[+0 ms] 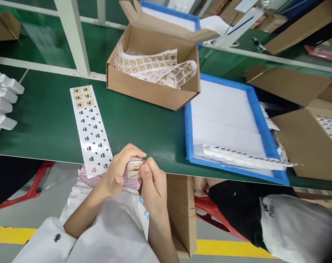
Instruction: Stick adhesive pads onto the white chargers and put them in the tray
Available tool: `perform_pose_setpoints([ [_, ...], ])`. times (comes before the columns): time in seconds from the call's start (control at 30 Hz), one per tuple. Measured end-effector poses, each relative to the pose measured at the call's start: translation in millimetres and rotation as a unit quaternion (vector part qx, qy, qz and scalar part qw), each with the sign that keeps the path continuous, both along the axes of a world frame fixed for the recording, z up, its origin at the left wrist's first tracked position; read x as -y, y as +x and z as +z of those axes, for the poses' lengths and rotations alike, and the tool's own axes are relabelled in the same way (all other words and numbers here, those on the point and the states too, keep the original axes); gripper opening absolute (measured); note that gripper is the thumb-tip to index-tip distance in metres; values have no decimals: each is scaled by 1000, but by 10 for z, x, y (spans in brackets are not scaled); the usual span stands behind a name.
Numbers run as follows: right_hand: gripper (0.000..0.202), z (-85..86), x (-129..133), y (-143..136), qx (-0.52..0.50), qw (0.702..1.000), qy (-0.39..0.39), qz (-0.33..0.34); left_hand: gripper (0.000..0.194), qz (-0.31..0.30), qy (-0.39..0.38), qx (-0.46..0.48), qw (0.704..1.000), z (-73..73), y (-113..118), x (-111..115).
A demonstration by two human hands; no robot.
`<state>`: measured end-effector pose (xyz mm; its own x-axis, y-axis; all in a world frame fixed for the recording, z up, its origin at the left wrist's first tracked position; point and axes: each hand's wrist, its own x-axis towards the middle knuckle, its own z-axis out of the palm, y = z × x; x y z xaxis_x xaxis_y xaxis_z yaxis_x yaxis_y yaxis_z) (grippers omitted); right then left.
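A small white USB charger (134, 170) is held up at the bench edge, its port face turned toward me. A tan sticker with printed letters lies on that face around the two ports, one of them red inside. My left hand (115, 171) is wrapped round the charger from the left and top. From the right, my right hand (155, 182) grips its edge, thumb by the face's right side. Left of my hands lies a sticker sheet (91, 131), with several tan stickers at its far end and bare backing below.
Beyond the hands stands a cardboard box (152, 93) of sticker sheets. A blue-rimmed tray (188, 135) at the right holds a row of white pieces. White chargers (3, 106) crowd the left edge. A co-worker (292, 223) sits at the right.
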<state>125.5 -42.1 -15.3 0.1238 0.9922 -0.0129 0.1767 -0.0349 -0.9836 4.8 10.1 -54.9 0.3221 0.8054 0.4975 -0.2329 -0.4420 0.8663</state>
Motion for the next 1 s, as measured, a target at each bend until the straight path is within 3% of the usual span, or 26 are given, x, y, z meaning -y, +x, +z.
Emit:
perform_pose_setpoints([
  [0.3, 49, 117, -144, -26, 58, 996, -60, -35, 79, 29, 76, -43, 996, 3, 66, -64],
  [0.4, 53, 177, -150, -17, 24, 998, -36, -35, 75, 15, 21, 1, 1000, 26, 84, -28],
  [0.6, 59, 276, -72, -48, -10, 999, -29, -33, 56, -76, -71, 109, 989, 81, 100, 49],
  [0.8, 59, 278, -28, -61, -9, 999, -31, -36, 23, -26, -52, 101, 993, 157, 121, 24],
  [1.0, 58, 250, -19, -61, 22, 999, 8, -41, 18, -8, -19, 73, 997, 185, 114, 15],
])
